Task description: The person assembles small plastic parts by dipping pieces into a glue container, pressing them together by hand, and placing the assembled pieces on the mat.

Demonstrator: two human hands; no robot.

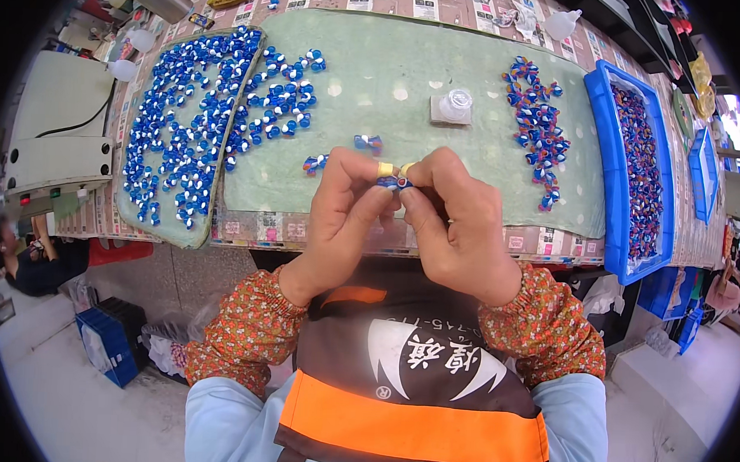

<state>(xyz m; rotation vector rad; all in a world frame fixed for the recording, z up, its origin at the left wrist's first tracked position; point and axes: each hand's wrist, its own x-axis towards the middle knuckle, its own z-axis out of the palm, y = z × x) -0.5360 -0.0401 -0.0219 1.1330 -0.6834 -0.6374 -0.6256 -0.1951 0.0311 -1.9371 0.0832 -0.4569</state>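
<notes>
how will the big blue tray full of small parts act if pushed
The blue tray looks stiff, its walls holding shape. It's probably fairly heavy, given the many small parts inside. Its broad base makes rolling unlikely.

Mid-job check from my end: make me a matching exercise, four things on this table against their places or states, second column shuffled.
Things:
1. Small blue piece
2. Small clear container
3. Rounded board at the left
4. Large blue tray

Places or states:
A. Filled with multicoloured pieces
B. On a pale block, over the green mat
C. Between the fingertips of the left hand and right hand
D. Strewn with blue-and-white pieces

Pairs: 1-C, 2-B, 3-D, 4-A
</notes>
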